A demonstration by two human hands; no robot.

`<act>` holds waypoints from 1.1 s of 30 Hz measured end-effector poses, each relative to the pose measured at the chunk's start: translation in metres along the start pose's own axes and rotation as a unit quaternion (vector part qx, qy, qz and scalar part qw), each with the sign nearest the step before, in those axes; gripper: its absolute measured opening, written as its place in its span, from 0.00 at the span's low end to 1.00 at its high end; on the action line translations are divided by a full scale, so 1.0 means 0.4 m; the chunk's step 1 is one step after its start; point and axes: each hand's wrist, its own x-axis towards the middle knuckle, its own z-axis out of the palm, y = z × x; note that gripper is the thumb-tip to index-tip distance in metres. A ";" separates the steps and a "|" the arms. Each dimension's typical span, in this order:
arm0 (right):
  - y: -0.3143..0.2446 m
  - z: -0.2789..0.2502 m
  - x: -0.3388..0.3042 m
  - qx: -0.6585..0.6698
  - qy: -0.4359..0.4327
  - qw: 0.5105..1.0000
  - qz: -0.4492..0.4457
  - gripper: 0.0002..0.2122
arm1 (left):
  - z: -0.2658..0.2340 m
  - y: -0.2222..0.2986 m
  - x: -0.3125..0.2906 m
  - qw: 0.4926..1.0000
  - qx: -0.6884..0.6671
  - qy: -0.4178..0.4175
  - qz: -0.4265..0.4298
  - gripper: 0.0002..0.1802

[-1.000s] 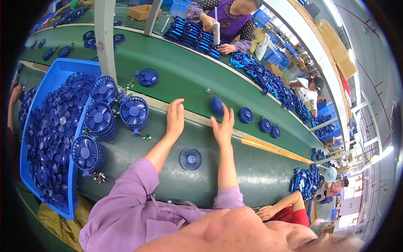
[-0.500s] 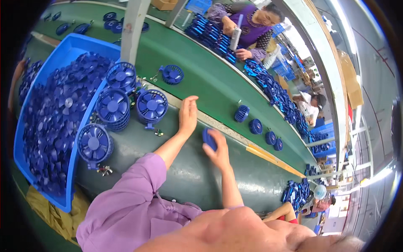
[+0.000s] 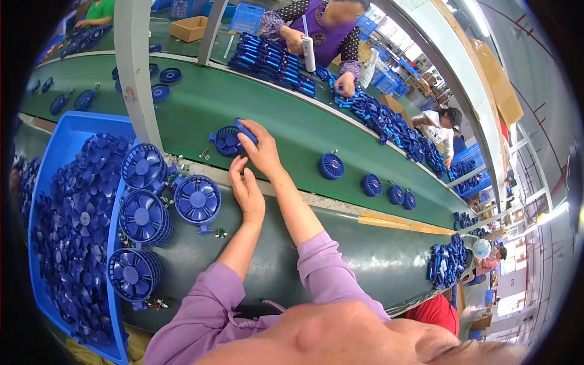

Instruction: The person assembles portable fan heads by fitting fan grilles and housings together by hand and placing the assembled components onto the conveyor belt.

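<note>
My right hand (image 3: 260,150) reaches over the green belt, its fingers closed on a blue round grille cover (image 3: 245,129) seen nearly edge-on. Just left of that cover, a blue fan housing (image 3: 226,141) lies on the belt, partly hidden by the cover and fingers. My left hand (image 3: 248,196) is below, over the near edge of the belt, open and with nothing in it. Stacked blue fan housings with blades (image 3: 198,199) stand to its left on the dark near surface, small wired parts (image 3: 221,233) beside them.
A blue bin (image 3: 115,243) heaped with loose fan blades (image 3: 85,217) stands at left. A white post (image 3: 135,73) rises behind the stacks. More round blue pieces (image 3: 331,165) lie along the belt to the right. Across it, a co-worker (image 3: 322,33) handles blue parts.
My right hand has moved left and away over the belt with the grille cover, up to the fan housing. My left hand has shifted slightly left and nearer. The view has turned.
</note>
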 end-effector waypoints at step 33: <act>0.001 -0.083 -0.133 0.046 -0.049 0.995 0.073 0.33 | -0.055 -0.062 0.087 0.992 -0.052 -0.074 -0.090 0.27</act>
